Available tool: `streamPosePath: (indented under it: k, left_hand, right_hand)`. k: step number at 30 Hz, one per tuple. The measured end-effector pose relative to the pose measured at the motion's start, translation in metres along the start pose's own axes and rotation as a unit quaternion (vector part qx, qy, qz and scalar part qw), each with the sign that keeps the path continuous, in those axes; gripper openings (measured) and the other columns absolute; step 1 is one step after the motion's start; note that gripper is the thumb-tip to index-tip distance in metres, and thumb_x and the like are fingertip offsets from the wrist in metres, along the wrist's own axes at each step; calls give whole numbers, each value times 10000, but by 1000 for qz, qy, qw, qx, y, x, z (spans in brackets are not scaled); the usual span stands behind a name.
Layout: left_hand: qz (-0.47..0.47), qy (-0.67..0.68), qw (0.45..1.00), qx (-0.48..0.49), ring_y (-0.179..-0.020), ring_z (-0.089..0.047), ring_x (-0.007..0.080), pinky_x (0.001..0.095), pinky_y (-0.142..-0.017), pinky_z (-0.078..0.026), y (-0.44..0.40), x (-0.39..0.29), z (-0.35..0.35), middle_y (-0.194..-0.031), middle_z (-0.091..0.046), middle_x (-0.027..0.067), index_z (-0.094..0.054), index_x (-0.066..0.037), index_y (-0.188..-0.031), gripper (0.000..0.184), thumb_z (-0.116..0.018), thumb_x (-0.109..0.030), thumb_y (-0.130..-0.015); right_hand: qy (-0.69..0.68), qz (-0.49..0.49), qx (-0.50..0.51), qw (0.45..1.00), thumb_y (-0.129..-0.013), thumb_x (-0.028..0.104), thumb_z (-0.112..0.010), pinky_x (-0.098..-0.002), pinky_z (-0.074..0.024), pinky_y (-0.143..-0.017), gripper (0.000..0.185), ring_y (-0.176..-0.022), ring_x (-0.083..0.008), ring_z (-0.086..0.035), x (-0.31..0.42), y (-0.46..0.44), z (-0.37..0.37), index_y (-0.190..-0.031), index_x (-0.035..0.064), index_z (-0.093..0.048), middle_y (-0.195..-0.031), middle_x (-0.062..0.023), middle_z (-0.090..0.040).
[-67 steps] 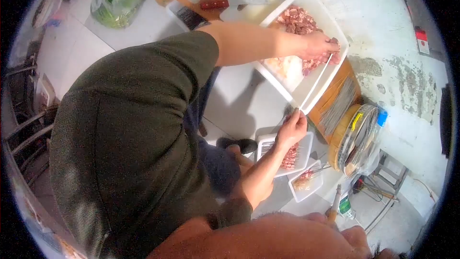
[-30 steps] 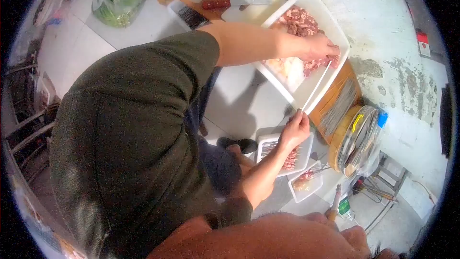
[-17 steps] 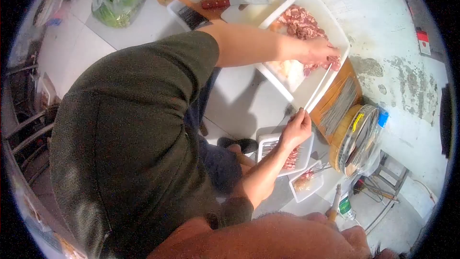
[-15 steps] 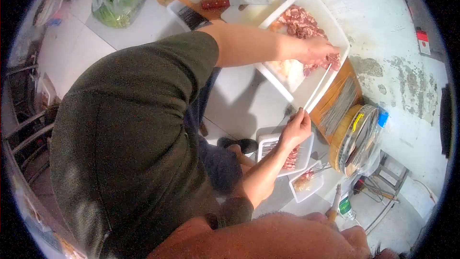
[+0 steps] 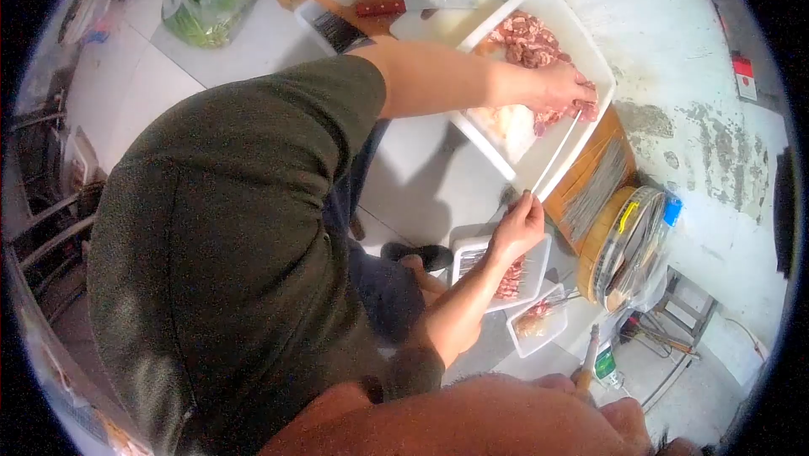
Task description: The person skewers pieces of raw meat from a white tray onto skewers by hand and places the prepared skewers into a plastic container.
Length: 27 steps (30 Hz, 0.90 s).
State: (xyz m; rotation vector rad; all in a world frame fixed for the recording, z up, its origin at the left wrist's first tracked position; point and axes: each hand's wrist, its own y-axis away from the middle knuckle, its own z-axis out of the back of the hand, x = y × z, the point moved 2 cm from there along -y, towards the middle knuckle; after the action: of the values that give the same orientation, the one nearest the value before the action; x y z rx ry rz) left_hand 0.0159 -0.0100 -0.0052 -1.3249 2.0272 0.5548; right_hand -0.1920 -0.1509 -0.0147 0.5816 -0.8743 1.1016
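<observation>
My right hand (image 5: 519,227) pinches the skewer (image 5: 557,152); my left hand (image 5: 556,88) is closed on meat (image 5: 588,109) at the far tip, best threaded straight.

Compared with the earliest picture, the right hand (image 5: 518,224) has shifted slightly toward the wall (image 5: 704,102) — and the bare stretch of skewer (image 5: 557,152) between the hands now looks shorter. The left hand (image 5: 552,88) sits slightly lower in the frame; its fingers have shifted over the meat (image 5: 587,108) — part of that grip is hidden.
</observation>
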Motion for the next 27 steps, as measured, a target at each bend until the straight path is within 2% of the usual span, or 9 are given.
streamPosePath:
  k: [5, 8, 11, 14, 17, 23, 26, 27]
  left_hand:
    - [9, -17, 999, -34, -778, -660, 229, 288, -625, -508, 1, -7, 2, -886, -671, 172, -608, 51, -981, 162, -564, -90, -913]
    - [-68, -95, 993, -16, -738, -637, 188, 326, -565, -504, -6, -2, 8, -910, -686, 117, -660, -9, -915, 189, -581, -178, -885]
    - [-59, -98, 993, -32, -653, -608, 181, 331, -517, -496, -5, 1, 5, -898, -682, 112, -659, -10, -897, 184, -577, -174, -879]
    - [8, -77, 997, -30, -761, -674, 205, 265, -598, -507, 6, -8, -1, -899, -685, 159, -613, 72, -973, 204, -592, -118, -905]
    - [-6, -116, 992, -53, -766, -675, 196, 259, -612, -516, 8, -5, -3, -896, -685, 152, -614, 69, -972, 208, -596, -128, -905]
    - [28, -120, 992, -22, -783, -671, 187, 273, -655, -533, 15, -1, -13, -893, -678, 127, -599, 47, -1031, 225, -598, -140, -907]
    - [13, -79, 997, -17, -622, -600, 178, 349, -447, -498, 16, -2, -14, -896, -674, 104, -655, -10, -883, 203, -561, -190, -883]
    - [9, -39, 999, -29, -637, -606, 186, 350, -452, -497, 13, -3, -13, -894, -675, 108, -655, -3, -892, 210, -560, -190, -884]
  right_hand:
    - [-8, 12, 1, 1000, -923, 180, -582, -229, -377, -494, 242, -553, -79, -476, 0, 2, -1, -909, -53, -644, -623, -22, -555]
    - [-2, 17, 5, 1000, -925, 183, -581, -227, -371, -491, 245, -550, -78, -469, -4, 2, 0, -898, -53, -640, -619, -18, -547]
    - [4, 13, 10, 1000, -927, 184, -581, -227, -365, -491, 246, -551, -76, -464, 1, 3, 1, -885, -52, -635, -615, -15, -538]
    - [1, 5, 14, 1000, -927, 182, -577, -226, -360, -493, 246, -549, -75, -459, 4, 4, 1, -865, -50, -629, -609, -12, -530]
    - [-14, -2, 12, 1000, -929, 179, -570, -224, -356, -494, 246, -546, -72, -452, 4, 3, -1, -840, -45, -621, -602, -6, -521]
    - [-42, -24, 18, 999, -926, 176, -566, -226, -356, -497, 239, -549, -71, -450, -1, -1, 1, -825, -32, -623, -600, -1, -519]
    - [-50, -23, 6, 998, -922, 176, -573, -229, -360, -498, 232, -549, -73, -454, -4, -2, 2, -841, -32, -638, -604, -6, -529]
    - [-43, -14, 0, 999, -921, 176, -575, -229, -361, -498, 231, -548, -73, -455, -4, -3, 1, -850, -33, -643, -605, -8, -532]
